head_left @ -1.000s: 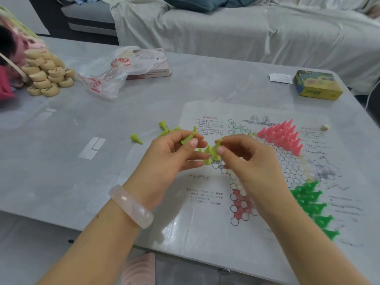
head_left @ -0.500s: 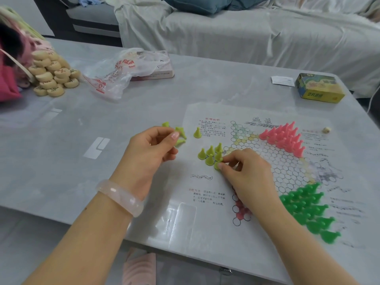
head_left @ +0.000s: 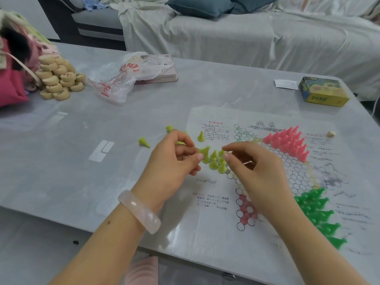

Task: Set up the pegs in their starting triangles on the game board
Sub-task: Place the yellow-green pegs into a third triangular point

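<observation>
Grey table [head_left: 61,161], paper game board [head_left: 267,182] on the right: a yellow-green peg [head_left: 205,151] is pinched by the left hand [head_left: 174,167], ready to be passed; the right hand [head_left: 257,171] is curled, holding nothing that can be seen.

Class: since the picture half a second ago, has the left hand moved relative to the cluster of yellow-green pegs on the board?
Yes. The left hand moved right, toward the standing yellow-green pegs, now pinching one beside them.

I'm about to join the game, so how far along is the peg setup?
Done: the pink pegs and dark green pegs fill their triangles on the game board. In hand: the left hand pinches a yellow-green peg beside the half-built yellow-green cluster; the right hand reaches toward it. Left: loose yellow-green pegs lie off the board.
</observation>
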Motion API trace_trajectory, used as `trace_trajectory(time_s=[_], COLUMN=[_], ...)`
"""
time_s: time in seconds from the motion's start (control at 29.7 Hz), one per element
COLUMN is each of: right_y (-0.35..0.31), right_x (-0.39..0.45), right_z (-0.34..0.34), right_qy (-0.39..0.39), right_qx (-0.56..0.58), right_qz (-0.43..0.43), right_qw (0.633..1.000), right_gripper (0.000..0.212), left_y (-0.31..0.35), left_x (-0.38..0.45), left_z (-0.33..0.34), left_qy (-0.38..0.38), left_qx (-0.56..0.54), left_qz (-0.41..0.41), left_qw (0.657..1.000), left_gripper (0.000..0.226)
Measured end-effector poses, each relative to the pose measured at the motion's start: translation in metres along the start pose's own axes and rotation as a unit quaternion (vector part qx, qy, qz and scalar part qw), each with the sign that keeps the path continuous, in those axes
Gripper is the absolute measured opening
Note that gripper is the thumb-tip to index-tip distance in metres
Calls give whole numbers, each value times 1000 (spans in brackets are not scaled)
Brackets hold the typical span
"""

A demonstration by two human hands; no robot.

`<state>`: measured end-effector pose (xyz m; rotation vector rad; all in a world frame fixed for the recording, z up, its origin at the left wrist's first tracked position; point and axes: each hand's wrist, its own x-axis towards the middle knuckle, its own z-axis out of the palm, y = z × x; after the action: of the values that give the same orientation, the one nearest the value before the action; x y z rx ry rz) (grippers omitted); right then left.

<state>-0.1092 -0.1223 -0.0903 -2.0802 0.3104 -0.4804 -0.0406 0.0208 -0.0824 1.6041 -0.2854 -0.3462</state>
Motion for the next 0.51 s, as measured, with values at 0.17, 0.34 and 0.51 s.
trace_trajectory(time_s=[0.17,0.34,0.51], right_y=[-5,-2,7], right_x=[0,4,15], right_z=[3,-2,-20], right_qy=[-46,-10,80], right_qx=[63,77,84], right_qz=[2,9,63], right_qw=[997,997,991], right_gripper=[14,11,9], left_y=[-2,-5,-22], left_x=[-2,10,29], left_z=[10,1,-22], left_qy=[-40,8,100], left_qx=[-9,107,443], left_qz=[-16,30,155], left_qw=[999,994,877], left_gripper=[26,18,17])
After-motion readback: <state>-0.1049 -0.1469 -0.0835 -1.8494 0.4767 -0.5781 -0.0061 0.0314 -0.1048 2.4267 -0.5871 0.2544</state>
